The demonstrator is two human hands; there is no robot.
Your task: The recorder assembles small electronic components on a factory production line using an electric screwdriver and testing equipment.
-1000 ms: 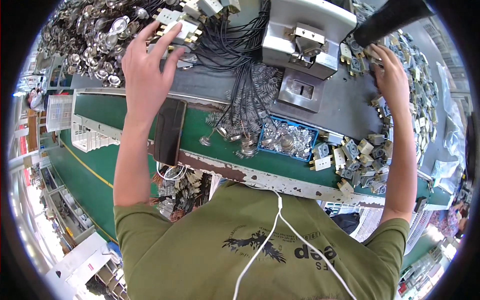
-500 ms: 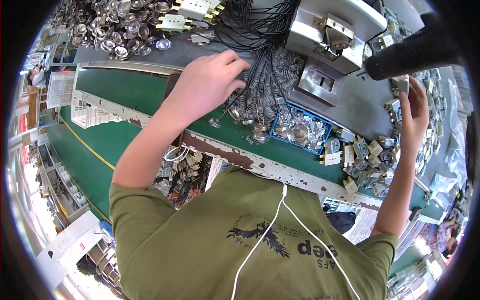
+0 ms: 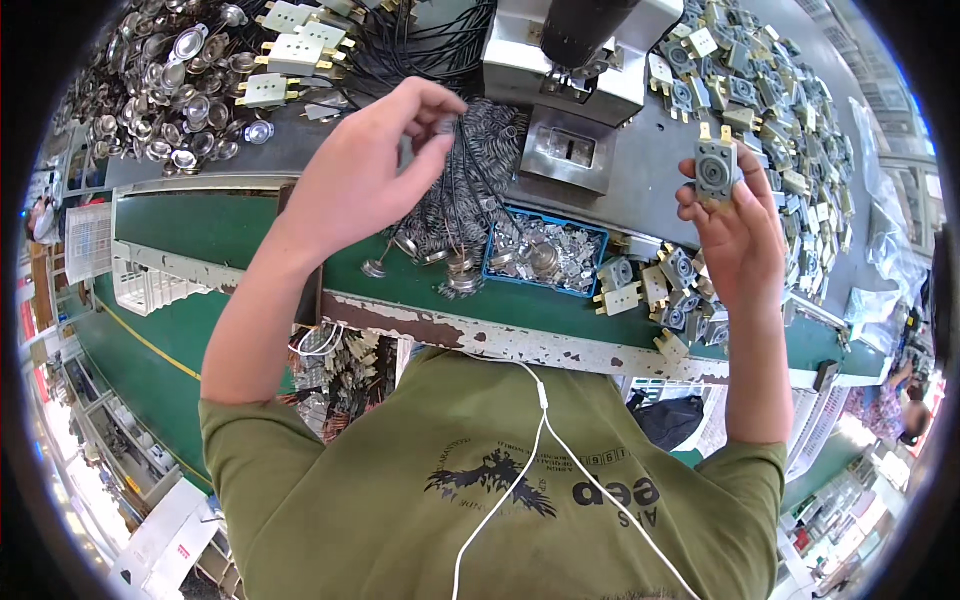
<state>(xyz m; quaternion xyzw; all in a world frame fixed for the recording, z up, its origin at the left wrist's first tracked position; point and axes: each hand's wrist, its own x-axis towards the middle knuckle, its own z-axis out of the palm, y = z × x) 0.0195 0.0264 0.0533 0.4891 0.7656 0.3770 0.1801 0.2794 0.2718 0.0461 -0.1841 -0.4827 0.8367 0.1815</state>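
Observation:
My right hand (image 3: 742, 235) holds up a small grey square electrical part (image 3: 715, 168) with a round recessed face and two brass prongs on top. Its fingers and thumb close round the sides. Over a heap of small coil springs (image 3: 487, 150) hovers my left hand (image 3: 385, 160), its fingers curled in toward the thumb. Something small and grey seems to sit at those fingertips, too small to make out. Black cables (image 3: 440, 45) with metal discs at their ends (image 3: 463, 268) run across the springs. Between my hands stands a metal press (image 3: 565, 150) with a slotted block.
A blue tray (image 3: 545, 285) of small metal pieces lies at the bench's front. Similar grey parts pile up at the right (image 3: 790, 120) and beside the tray (image 3: 680, 270). Shiny metal cups (image 3: 185, 100) heap at far left, beside white pronged blocks (image 3: 295, 50). A chipped white rail (image 3: 480, 328) borders the bench.
The view has shifted, moving the bench leftward in the picture. My right hand has brought the grey part out from the pile and turned its face into view. My left hand's fingers have curled in.

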